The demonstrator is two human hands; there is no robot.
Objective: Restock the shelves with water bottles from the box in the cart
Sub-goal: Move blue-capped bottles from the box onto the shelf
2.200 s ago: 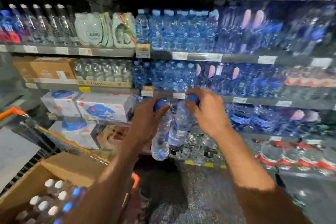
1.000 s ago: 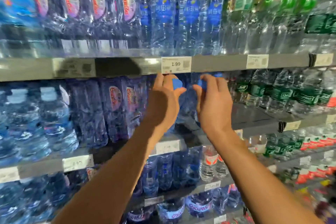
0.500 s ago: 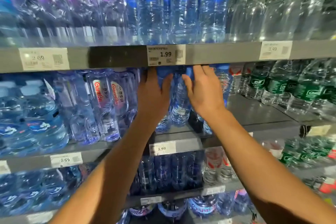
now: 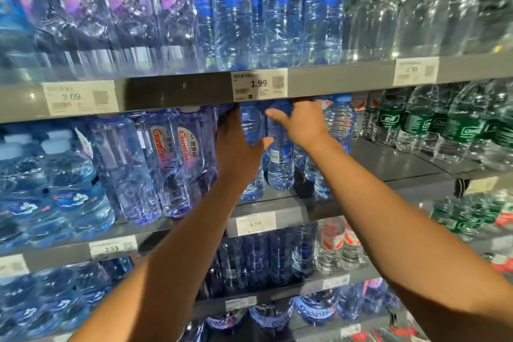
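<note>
My left hand (image 4: 238,147) is wrapped around one bottle (image 4: 251,125), my right hand (image 4: 301,125) grips another (image 4: 280,158) by the neck. Both bottles are upright, long axis vertical, side by side at the shelf (image 4: 388,158) front, under the 1.99 tag (image 4: 259,85). Open space lies behind and right; I'd push straight back.

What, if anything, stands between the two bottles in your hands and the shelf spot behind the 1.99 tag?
Nothing visible blocks them. The left hand and right hand hold the two bottles already on the shelf, under the upper shelf edge; more bottles stand behind.
</note>
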